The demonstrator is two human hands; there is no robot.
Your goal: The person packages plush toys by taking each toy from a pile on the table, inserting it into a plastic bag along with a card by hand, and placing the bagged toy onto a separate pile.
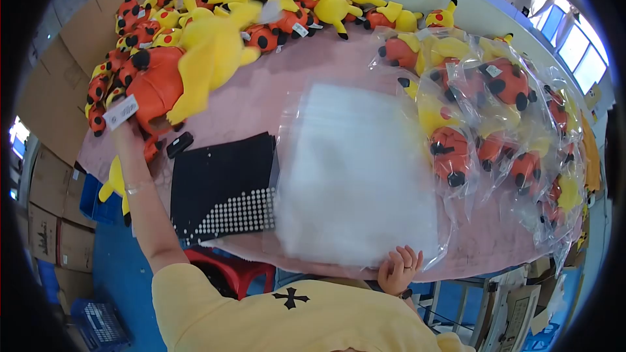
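A large yellow and red plush toy [160, 81] with a white tag [121, 112] is at the upper left, smeared by motion. My left arm reaches up to it, and my left hand is hidden behind the toy and tag. My right hand [399, 270] rests at the near edge of a stack of clear plastic bags [358, 176], its fingers bent over the edge. Left of the bags lies a black sheet [222, 176] with rows of white dots, and a small black object [180, 145] sits above it.
More plush toys [336, 10] are heaped along the back and left of the pink table [254, 91]. Bagged toys [450, 156] cover the right side. A red stool [244, 270] stands under the near edge. Cardboard boxes [49, 228] and blue crates [101, 322] are at the left.
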